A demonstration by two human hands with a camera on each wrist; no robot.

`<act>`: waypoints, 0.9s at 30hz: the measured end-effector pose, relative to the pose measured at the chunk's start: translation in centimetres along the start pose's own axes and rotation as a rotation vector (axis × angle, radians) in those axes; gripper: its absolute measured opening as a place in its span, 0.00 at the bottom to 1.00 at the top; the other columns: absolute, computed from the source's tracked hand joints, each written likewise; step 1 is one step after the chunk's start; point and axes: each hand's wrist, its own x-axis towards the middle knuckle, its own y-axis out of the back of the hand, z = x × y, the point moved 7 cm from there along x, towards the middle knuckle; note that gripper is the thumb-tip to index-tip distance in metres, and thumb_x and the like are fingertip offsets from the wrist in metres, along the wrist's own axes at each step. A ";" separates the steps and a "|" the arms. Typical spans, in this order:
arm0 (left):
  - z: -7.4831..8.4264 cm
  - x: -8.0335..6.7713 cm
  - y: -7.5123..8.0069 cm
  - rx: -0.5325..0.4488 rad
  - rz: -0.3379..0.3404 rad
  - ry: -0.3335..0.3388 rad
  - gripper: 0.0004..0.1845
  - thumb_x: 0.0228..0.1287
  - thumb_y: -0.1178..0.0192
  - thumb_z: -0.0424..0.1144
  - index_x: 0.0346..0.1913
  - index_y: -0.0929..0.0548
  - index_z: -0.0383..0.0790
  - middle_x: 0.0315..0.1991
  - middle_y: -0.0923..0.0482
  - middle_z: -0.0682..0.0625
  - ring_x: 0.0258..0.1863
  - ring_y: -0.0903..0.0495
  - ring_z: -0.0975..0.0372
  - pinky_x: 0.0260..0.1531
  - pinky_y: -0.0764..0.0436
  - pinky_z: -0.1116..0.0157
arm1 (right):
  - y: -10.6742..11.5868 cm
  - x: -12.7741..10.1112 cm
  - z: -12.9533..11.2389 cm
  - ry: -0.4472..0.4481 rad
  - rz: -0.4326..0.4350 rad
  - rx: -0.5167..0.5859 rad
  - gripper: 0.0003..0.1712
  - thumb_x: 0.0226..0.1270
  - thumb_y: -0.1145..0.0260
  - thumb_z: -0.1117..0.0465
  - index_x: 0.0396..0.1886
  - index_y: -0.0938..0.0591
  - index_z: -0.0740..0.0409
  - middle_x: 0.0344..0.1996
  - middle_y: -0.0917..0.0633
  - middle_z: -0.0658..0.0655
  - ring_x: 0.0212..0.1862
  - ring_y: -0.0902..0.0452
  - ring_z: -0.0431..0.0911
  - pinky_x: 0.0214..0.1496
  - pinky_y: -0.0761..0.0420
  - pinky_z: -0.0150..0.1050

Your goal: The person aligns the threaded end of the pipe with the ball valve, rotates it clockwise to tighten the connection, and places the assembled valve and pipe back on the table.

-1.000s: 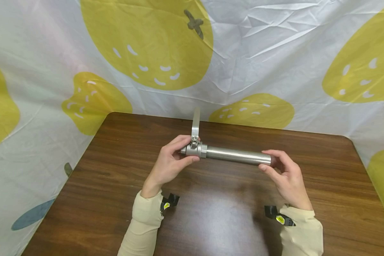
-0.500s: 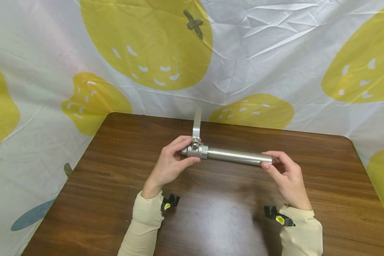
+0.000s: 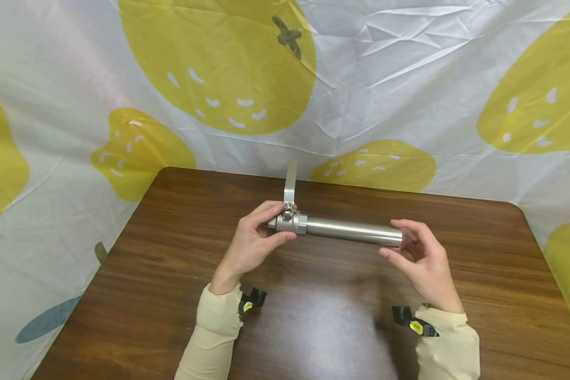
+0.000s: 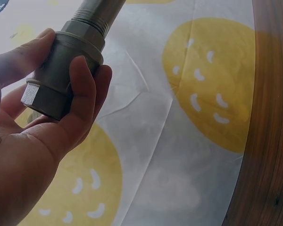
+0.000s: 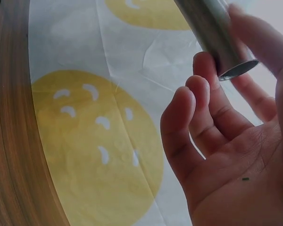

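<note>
Behind everything hung a wrinkly white cloth backdrop with big yellow fruit prints, draped round a dark brown wooden table. Both cream sleeves reached in from the near edge.

Above the middle of the table the person had a steel pipe held roughly level, clear of the wood. Its left end was screwed into a valve body, and the valve's flat lever handle stuck straight up toward the backdrop.

Left hand was clamped on the valve body, thumb underneath and fingers curled round the hex end, which the left wrist view showed pretty clearly.

Right hand was at the pipe's open right end, but loosely: the right wrist view showed fingers slightly bent and spread, palm open, with the pipe's rim sitting just by the fingertips and the thumb blurred behind it. Not really a grip there, more like cradling or barely touching it.
</note>
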 end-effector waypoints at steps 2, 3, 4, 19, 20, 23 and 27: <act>0.0 0.0 0.0 -0.001 0.002 0.006 0.27 0.51 0.33 0.19 0.57 0.24 0.23 0.55 0.25 0.34 0.47 0.23 0.63 0.46 0.18 0.71 | -0.1 0.0 -0.1 0.022 -0.002 0.017 0.36 0.43 0.29 0.85 0.56 0.26 0.72 0.36 0.20 0.45 0.33 0.25 0.35 0.42 0.22 0.22; -0.1 0.0 0.1 -0.001 0.003 0.007 0.27 0.51 0.33 0.19 0.57 0.24 0.23 0.55 0.25 0.35 0.47 0.23 0.63 0.46 0.18 0.71 | -0.1 0.0 -0.1 0.030 -0.002 0.020 0.36 0.42 0.30 0.86 0.56 0.26 0.72 0.35 0.21 0.45 0.33 0.25 0.35 0.42 0.22 0.22; -0.1 0.0 0.1 -0.002 0.003 0.009 0.26 0.51 0.33 0.19 0.57 0.24 0.23 0.55 0.25 0.35 0.47 0.23 0.63 0.46 0.18 0.71 | -0.1 0.0 -0.2 0.037 -0.002 0.020 0.36 0.42 0.30 0.86 0.56 0.27 0.72 0.35 0.20 0.45 0.33 0.25 0.35 0.42 0.22 0.21; 0.0 0.0 0.1 -0.011 -0.007 -0.014 0.26 0.51 0.33 0.19 0.56 0.24 0.23 0.54 0.25 0.34 0.49 0.23 0.62 0.48 0.18 0.71 | 0.1 -0.1 0.0 0.026 0.006 0.021 0.31 0.41 0.33 0.90 0.50 0.25 0.76 0.32 0.21 0.41 0.33 0.28 0.35 0.33 0.25 0.22; 0.0 0.0 0.1 -0.013 -0.008 -0.014 0.26 0.51 0.33 0.19 0.56 0.24 0.23 0.54 0.25 0.34 0.49 0.23 0.62 0.48 0.18 0.71 | 0.1 -0.1 0.0 0.028 0.007 0.010 0.31 0.41 0.33 0.90 0.50 0.25 0.75 0.32 0.22 0.41 0.33 0.28 0.35 0.34 0.25 0.22; 0.0 0.0 0.1 -0.019 -0.007 -0.014 0.27 0.50 0.34 0.18 0.57 0.24 0.22 0.54 0.25 0.33 0.49 0.22 0.63 0.47 0.18 0.71 | 0.1 -0.2 0.1 0.030 0.008 -0.029 0.31 0.41 0.31 0.88 0.50 0.23 0.73 0.32 0.23 0.40 0.33 0.28 0.35 0.34 0.24 0.22; 0.0 0.0 0.1 -0.024 -0.009 -0.021 0.27 0.50 0.33 0.18 0.57 0.25 0.21 0.54 0.26 0.32 0.49 0.23 0.63 0.46 0.18 0.72 | 0.1 -0.2 -0.1 0.059 0.009 -0.064 0.31 0.41 0.30 0.87 0.50 0.23 0.71 0.33 0.23 0.41 0.33 0.28 0.35 0.34 0.24 0.21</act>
